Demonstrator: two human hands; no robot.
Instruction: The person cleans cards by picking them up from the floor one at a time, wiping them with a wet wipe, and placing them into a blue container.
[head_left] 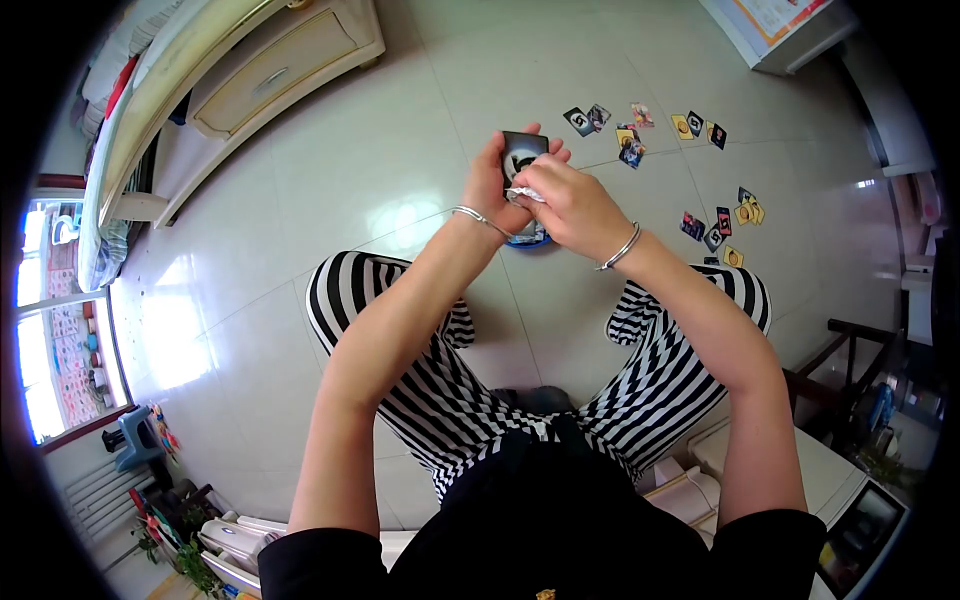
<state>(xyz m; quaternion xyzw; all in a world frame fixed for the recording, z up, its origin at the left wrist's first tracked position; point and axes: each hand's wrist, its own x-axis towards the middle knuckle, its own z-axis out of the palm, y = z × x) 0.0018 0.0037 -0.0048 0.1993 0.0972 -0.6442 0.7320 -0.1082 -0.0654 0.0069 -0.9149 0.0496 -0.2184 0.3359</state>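
A dark card (pixel 524 146) with a pale round pattern lies in my left hand (pixel 486 184), whose fingers are wrapped round its edges. My right hand (pixel 572 204) is closed over the card's lower part, with a crumpled white piece (pixel 524 194), like tissue, pinched in its fingers. Below both hands, on the floor, a round blue-rimmed container (pixel 530 244) shows in part; the hands hide the rest.
Cards in small groups lie on the tiled floor (pixel 400 200) to the right, some at the upper right (pixel 630 150), others lower (pixel 715 236). A drawer cabinet (pixel 265 80) stands at the upper left. My striped knees flank the container.
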